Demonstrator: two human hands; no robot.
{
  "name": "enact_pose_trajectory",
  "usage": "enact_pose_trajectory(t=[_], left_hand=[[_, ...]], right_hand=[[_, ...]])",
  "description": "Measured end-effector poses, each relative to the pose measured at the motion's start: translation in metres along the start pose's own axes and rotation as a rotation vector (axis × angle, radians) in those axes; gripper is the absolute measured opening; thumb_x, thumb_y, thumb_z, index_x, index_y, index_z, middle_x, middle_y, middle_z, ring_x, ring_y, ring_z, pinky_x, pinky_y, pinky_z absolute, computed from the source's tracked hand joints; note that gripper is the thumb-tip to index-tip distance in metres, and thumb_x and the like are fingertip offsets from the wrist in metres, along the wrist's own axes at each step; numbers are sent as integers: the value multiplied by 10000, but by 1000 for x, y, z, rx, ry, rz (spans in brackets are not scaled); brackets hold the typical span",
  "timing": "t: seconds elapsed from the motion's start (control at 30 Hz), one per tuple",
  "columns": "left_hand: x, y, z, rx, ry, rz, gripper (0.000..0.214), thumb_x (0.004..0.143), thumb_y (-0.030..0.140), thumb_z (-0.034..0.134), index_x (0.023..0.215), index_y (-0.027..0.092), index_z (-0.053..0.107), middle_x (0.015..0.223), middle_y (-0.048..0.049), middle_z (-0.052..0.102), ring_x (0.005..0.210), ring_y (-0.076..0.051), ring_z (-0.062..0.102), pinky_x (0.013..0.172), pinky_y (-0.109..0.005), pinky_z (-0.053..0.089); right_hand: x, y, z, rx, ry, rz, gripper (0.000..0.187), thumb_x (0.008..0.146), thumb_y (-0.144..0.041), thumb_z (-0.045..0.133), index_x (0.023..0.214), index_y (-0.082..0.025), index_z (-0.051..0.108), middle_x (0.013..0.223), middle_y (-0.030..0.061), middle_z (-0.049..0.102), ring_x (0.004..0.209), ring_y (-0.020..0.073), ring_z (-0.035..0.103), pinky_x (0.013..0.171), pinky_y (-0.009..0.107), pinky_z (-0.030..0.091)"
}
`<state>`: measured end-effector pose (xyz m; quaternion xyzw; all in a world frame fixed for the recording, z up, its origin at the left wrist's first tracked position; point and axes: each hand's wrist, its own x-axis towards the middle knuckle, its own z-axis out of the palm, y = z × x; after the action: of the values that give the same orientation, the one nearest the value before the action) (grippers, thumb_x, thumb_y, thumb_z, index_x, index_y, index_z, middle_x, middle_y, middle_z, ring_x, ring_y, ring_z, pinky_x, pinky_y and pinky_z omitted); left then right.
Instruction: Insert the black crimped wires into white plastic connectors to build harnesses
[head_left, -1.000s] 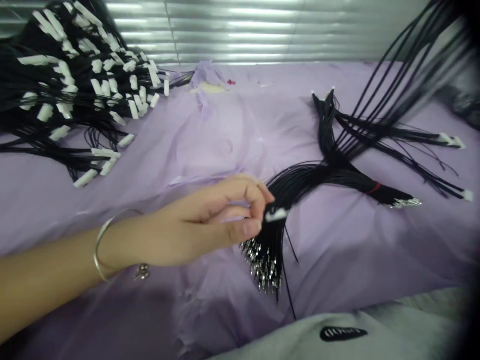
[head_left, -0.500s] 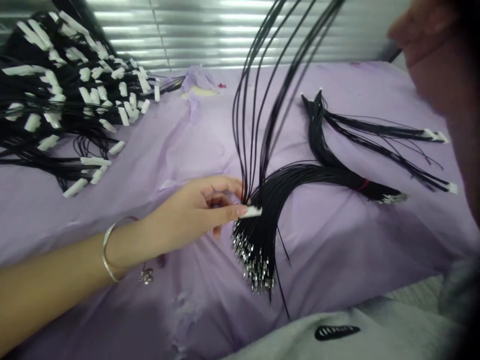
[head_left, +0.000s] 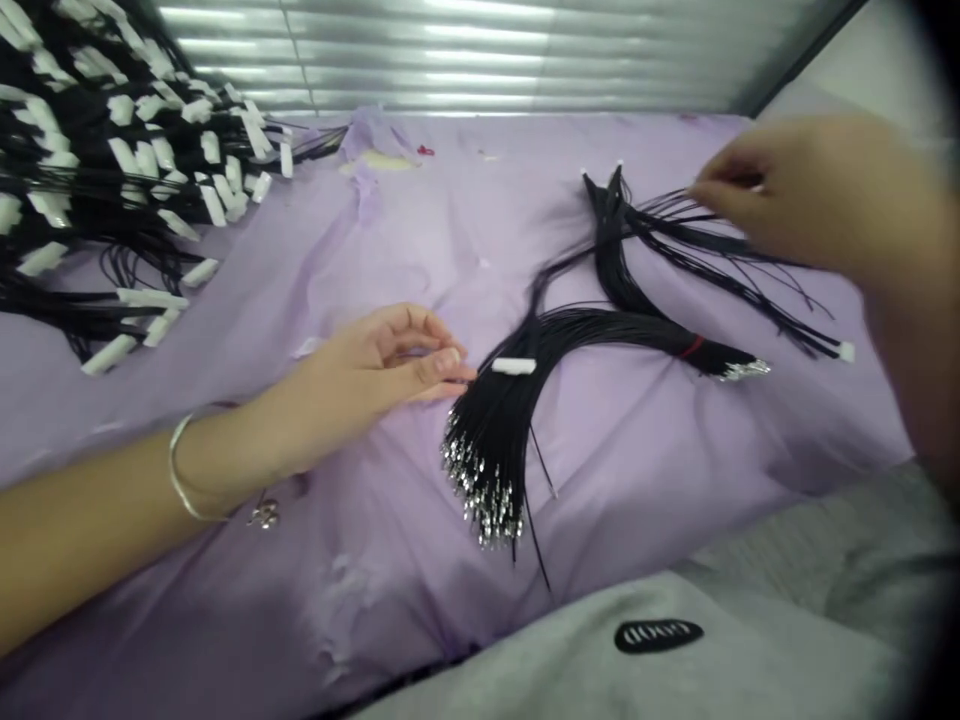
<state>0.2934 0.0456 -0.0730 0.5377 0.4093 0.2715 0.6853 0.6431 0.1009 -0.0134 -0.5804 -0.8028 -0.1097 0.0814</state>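
Note:
My right hand, blurred by motion, pinches the far ends of several thin black wires at the upper right. These wires run down left to a white connector, which rests on a thick bundle of black wires. My left hand is just left of that connector, apart from it. Its fingers are loosely bent with nothing visible in them, and the fingertips reach the bundle's left edge. Silver metal terminals fan out at the bundle's near end. A red tie wraps it near the other end.
A large heap of black wires with white connectors fills the upper left. More black wires with a white connector lie under my right hand. The purple cloth is wrinkled and torn in places. Blinds stand behind.
My right hand has come down from the upper right, bringing the raised wires low across the bundle. My left hand has let go of the white connector. The view has shifted slightly.

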Motion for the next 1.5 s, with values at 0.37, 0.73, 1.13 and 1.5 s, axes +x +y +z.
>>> enact_pose_trajectory(t=[0.37, 0.73, 1.13, 1.5], left_hand=[[-8, 5, 11, 751, -92, 201, 293, 755, 287, 669, 999, 135, 610, 958, -60, 571, 679, -129, 539, 640, -281, 470], [-18, 8, 12, 1140, -219, 431, 364, 811, 390, 625, 1046, 112, 627, 1065, -119, 590, 966, -241, 559, 851, -334, 421], [-1, 3, 5, -37, 78, 34, 225, 732, 76, 643, 943, 139, 595, 989, -42, 645, 843, -146, 657, 770, -273, 527], [2, 2, 4, -215, 138, 31, 205, 836, 146, 641, 1038, 150, 670, 991, -46, 698, 826, -122, 686, 775, -227, 555]], right_hand=[[-49, -155, 14, 611, -243, -1033, 238, 944, -200, 445, 899, -184, 678, 928, 18, 628, 843, 123, 505, 798, 258, 451], [-63, -152, 28, 772, -191, -1071, 173, 920, -202, 518, 871, -171, 681, 944, 28, 662, 885, 138, 495, 775, 291, 417], [-65, -148, 20, 1109, -172, -763, 32, 904, -131, 498, 917, -139, 526, 811, 35, 542, 771, 95, 501, 685, 217, 458], [-57, -137, 33, 1038, -119, -715, 202, 921, -128, 485, 1077, -129, 613, 906, 66, 644, 819, 103, 568, 727, 233, 488]])
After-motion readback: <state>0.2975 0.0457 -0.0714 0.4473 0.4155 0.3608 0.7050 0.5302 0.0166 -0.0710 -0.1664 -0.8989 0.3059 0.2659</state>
